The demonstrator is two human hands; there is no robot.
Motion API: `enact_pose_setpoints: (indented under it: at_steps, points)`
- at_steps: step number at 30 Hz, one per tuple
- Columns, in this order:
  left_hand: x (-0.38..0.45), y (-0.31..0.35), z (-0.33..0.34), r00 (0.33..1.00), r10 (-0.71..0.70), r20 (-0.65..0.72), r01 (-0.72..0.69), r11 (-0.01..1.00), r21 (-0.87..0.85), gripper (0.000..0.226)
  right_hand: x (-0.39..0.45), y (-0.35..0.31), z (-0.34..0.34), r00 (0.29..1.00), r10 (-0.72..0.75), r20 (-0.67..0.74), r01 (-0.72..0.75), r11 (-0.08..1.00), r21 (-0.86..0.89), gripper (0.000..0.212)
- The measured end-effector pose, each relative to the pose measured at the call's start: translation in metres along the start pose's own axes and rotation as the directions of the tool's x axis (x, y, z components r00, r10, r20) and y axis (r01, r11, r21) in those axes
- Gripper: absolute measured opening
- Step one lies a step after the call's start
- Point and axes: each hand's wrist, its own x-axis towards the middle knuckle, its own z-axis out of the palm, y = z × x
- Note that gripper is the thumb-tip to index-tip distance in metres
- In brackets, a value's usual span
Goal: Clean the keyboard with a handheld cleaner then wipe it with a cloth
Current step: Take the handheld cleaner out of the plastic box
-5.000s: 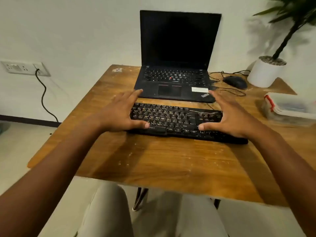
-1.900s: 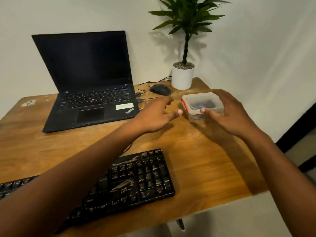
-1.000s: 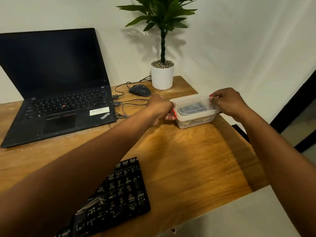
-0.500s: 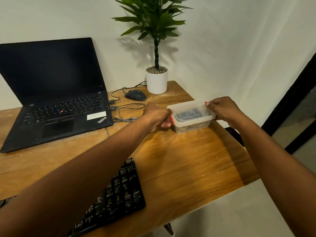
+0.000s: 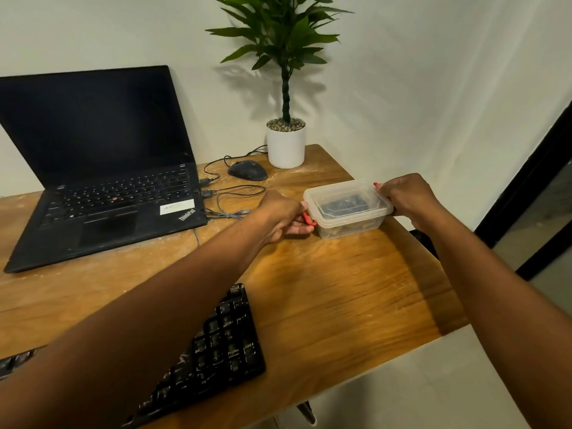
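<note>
On the far left I see the open black laptop (image 5: 102, 187), its screen dark, standing on the wooden table (image 5: 340, 292). I take the clear plastic container (image 5: 348, 209) as my landmark. The laptop is well to the left of the container. In front of it and nearer to me lies the black keyboard (image 5: 216, 345), partly hidden under the left forearm, well apart from the container. Between the laptop and the container some thin cables (image 5: 229, 199) lie on the wood. Behind the container, to its left, rests a dark mouse (image 5: 247, 170), and just beside the mouse stands a potted plant (image 5: 286, 144) in a white pot, against the wall.

The left hand (image 5: 281, 216) is at the left end of the container, its fingers curled around the red clip (image 5: 309, 218) there. The container sits on the table with its lid on; something dark shows through the lid, but I cannot tell what it is. The right hand (image 5: 405, 198) grips the right end of the container, fingers curled over the edge of the lid.
</note>
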Motion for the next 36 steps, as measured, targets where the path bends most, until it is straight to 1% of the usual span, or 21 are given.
enact_pose_setpoints:
  at_steps: [3, 5, 6, 7, 8, 9, 10, 11, 12, 14, 15, 17, 20, 23, 28, 30, 32, 34, 35, 36]
  points:
    - [0.001, -0.002, -0.004, 1.0, -0.008, -0.011, 0.008, 0.999, -0.038, 0.026, -0.001, -0.002, 0.0, 1.0, 0.005, -0.003, -0.005, 1.0, -0.013, 0.02]
    - [0.004, -0.002, -0.006, 0.999, 0.009, -0.039, -0.01, 1.0, -0.012, 0.031, -0.001, -0.002, 0.0, 1.0, 0.013, -0.007, -0.013, 0.999, -0.035, 0.021]
    - [0.006, -0.003, -0.007, 0.997, 0.035, -0.071, -0.033, 0.999, 0.034, 0.034, 0.0, -0.003, 0.0, 1.0, 0.018, -0.011, -0.018, 0.999, -0.042, 0.021]
    - [0.008, -0.003, -0.007, 0.989, 0.084, -0.119, -0.068, 0.989, 0.129, 0.036, 0.0, -0.003, 0.001, 1.0, 0.023, -0.014, -0.024, 0.999, -0.047, 0.022]
    - [0.01, -0.002, -0.007, 0.972, 0.167, -0.167, -0.113, 0.95, 0.29, 0.038, 0.0, -0.003, 0.001, 1.0, 0.027, -0.015, -0.028, 0.998, -0.05, 0.023]
    - [0.011, -0.001, -0.007, 0.938, 0.284, -0.198, -0.162, 0.865, 0.475, 0.04, 0.001, -0.003, 0.001, 0.999, 0.03, -0.015, -0.031, 0.998, -0.054, 0.024]
    - [0.009, 0.001, -0.005, 0.898, 0.4, -0.185, -0.216, 0.765, 0.607, 0.045, 0.001, -0.003, 0.001, 0.999, 0.032, -0.015, -0.032, 0.998, -0.054, 0.024]
    - [0.007, 0.003, -0.002, 0.863, 0.489, -0.129, -0.284, 0.681, 0.675, 0.053, 0.0, -0.003, 0.0, 0.999, 0.035, -0.014, -0.036, 0.998, -0.05, 0.023]
    - [0.005, 0.006, 0.002, 0.844, 0.536, -0.038, -0.362, 0.619, 0.696, 0.061, 0.0, -0.003, 0.0, 0.999, 0.04, -0.015, -0.04, 0.998, -0.038, 0.023]
    - [0.0, 0.008, 0.011, 0.824, 0.542, 0.164, -0.474, 0.502, 0.723, 0.074, 0.001, -0.002, -0.001, 0.998, 0.054, -0.021, -0.054, 0.999, -0.001, 0.023]
    - [-0.001, 0.007, 0.015, 0.821, 0.522, 0.231, -0.493, 0.443, 0.749, 0.077, 0.001, -0.002, -0.002, 0.998, 0.061, -0.023, -0.06, 0.998, 0.021, 0.022]
    - [0.0, 0.004, 0.02, 0.811, 0.515, 0.278, -0.499, 0.361, 0.787, 0.083, 0.001, -0.001, -0.003, 0.997, 0.078, -0.009, -0.077, 0.995, 0.068, 0.021]
    - [0.001, 0.002, 0.023, 0.801, 0.543, 0.252, -0.481, 0.334, 0.81, 0.089, 0.001, 0.0, -0.005, 0.995, 0.102, 0.024, -0.104, 0.987, 0.121, 0.021]
    - [0.002, 0.003, 0.023, 0.8, 0.546, 0.25, -0.479, 0.33, 0.813, 0.093, 0.003, 0.001, -0.005, 0.992, 0.125, 0.032, -0.128, 0.984, 0.126, 0.018]
    - [0.001, 0.004, 0.023, 0.801, 0.543, 0.251, -0.479, 0.33, 0.814, 0.094, 0.001, 0.012, -0.006, 0.97, 0.219, 0.106, -0.237, 0.947, 0.216, 0.01]
    - [0.001, 0.004, 0.023, 0.803, 0.541, 0.251, -0.481, 0.338, 0.809, 0.093, 0.002, 0.018, -0.005, 0.971, 0.226, 0.079, -0.237, 0.954, 0.182, 0.01]
    - [0.001, 0.004, 0.023, 0.802, 0.542, 0.25, -0.486, 0.35, 0.8, 0.092, 0.007, 0.021, -0.003, 0.976, 0.214, 0.031, -0.216, 0.97, 0.108, 0.01]
    - [0.002, 0.003, 0.023, 0.801, 0.547, 0.244, -0.489, 0.362, 0.793, 0.093, 0.01, 0.02, -0.005, 0.99, 0.143, -0.017, -0.143, 0.988, -0.055, 0.007]
    - [0.003, 0.001, 0.023, 0.801, 0.548, 0.241, -0.489, 0.366, 0.792, 0.094, 0.009, 0.019, -0.006, 0.994, 0.093, -0.054, -0.099, 0.989, -0.109, 0.007]
    - [0.004, 0.0, 0.023, 0.801, 0.549, 0.238, -0.488, 0.369, 0.791, 0.096, 0.008, 0.017, -0.008, 0.994, 0.052, -0.093, -0.062, 0.992, -0.111, 0.008]
